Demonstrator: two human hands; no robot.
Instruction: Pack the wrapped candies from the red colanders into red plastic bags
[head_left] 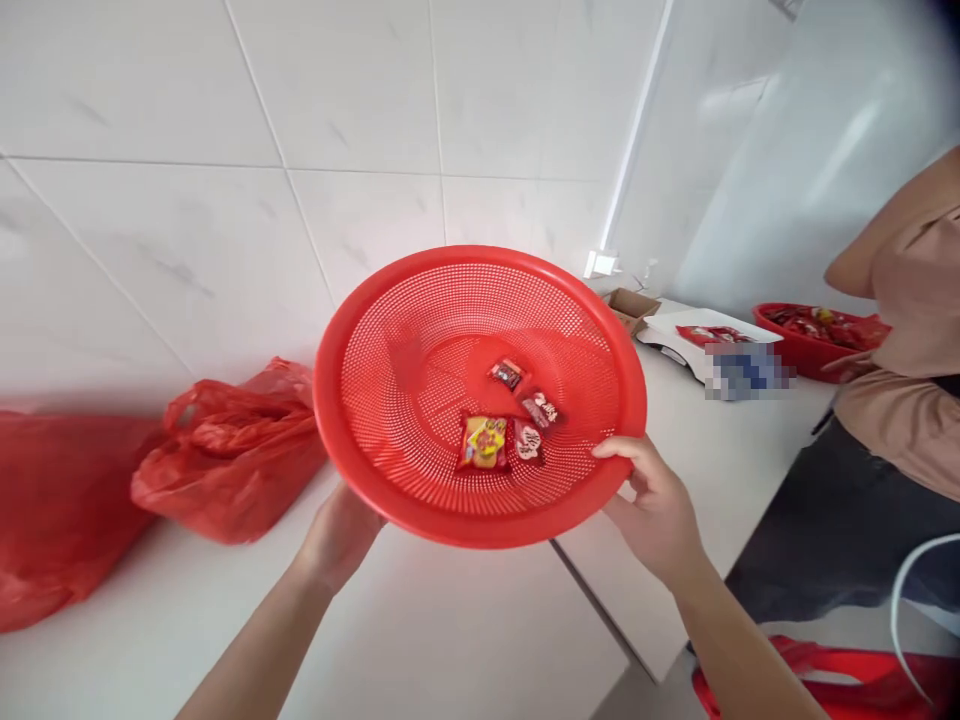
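Raised over the white table is a round red plastic mesh basket (480, 530), tilted so that its inside faces me. My left hand (341, 540) supports it from below at the left, its fingers hidden behind the rim. At the right, my right hand (656, 505) grips the rim, thumb on the inside and fingers underneath. Several small wrapped snack packets lie together at the bottom: a yellow and red packet (484, 443), a dark red packet (528, 441), another dark red packet (540, 408) and a small dark packet (508, 373).
Red plastic bags (232, 450) rest on the table (420, 620) at the left by the tiled wall. To the right are a scale (667, 325), a cardboard box (631, 305) and a red basin (806, 350) filled with packets. Another person (900, 380) stands there.
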